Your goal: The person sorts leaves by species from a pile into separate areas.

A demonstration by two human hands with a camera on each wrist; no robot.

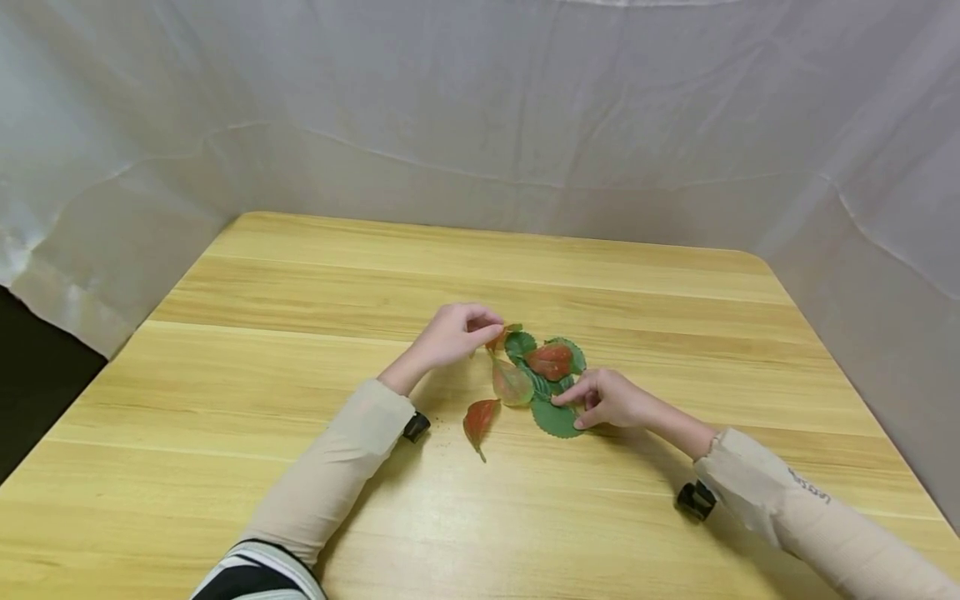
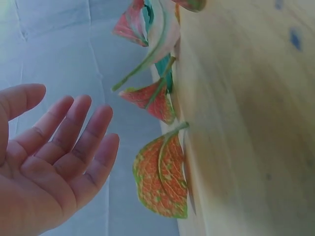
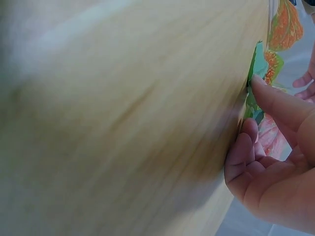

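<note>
A small pile of artificial leaves lies mid-table: green ones, a red leaf (image 1: 550, 360) on top, a pale leaf (image 1: 512, 383), and a lone red leaf (image 1: 478, 419) nearer me. My left hand (image 1: 491, 329) hovers at the pile's left edge beside a small red leaf (image 1: 501, 336). In the left wrist view my left hand (image 2: 54, 157) is empty with relaxed fingers, beside an orange-red leaf (image 2: 162, 177). My right hand (image 1: 570, 412) has curled fingers and pinches the edge of a green leaf (image 1: 555, 419) that lies flat. In the right wrist view the right hand (image 3: 248, 105) meets that green leaf (image 3: 257, 61).
The wooden table (image 1: 300, 275) is bare around the leaves. White cloth (image 1: 525, 100) hangs behind and to both sides. Both arms wear beige sleeves, each with a black wrist camera (image 1: 416, 427).
</note>
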